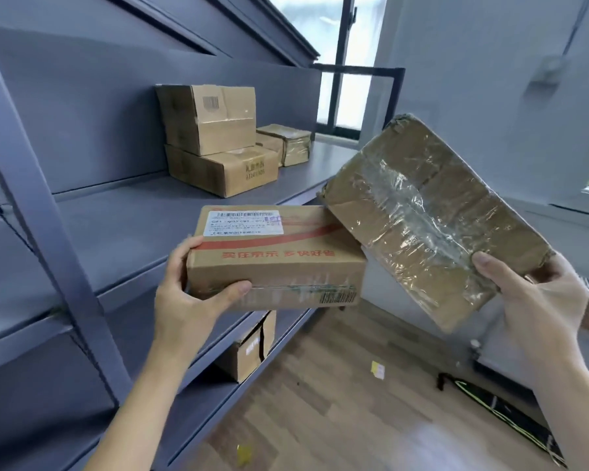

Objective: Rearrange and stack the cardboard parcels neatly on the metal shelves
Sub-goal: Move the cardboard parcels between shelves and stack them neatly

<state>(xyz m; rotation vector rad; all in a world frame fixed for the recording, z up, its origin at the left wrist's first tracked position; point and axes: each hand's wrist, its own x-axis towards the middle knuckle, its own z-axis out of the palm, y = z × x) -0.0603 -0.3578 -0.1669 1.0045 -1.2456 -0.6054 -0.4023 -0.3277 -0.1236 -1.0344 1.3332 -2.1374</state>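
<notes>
My left hand (187,300) grips the left end of a cardboard parcel with red print and a white label (279,253), held level in front of the grey metal shelf (123,232). My right hand (538,300) grips the lower right corner of a flat taped parcel (432,212), tilted up on edge, its left corner over the printed parcel. On the shelf behind, a box with a barcode (211,117) sits on a wider box (225,169), with two small taped parcels (291,142) just to their right.
A lower shelf holds another cardboard box (252,345). The shelf upright (41,205) crosses the left of the view. Wooden floor (337,402) lies to the right with yellow scraps (378,369) and a black bag (504,416). A window (347,86) is beyond the shelf end.
</notes>
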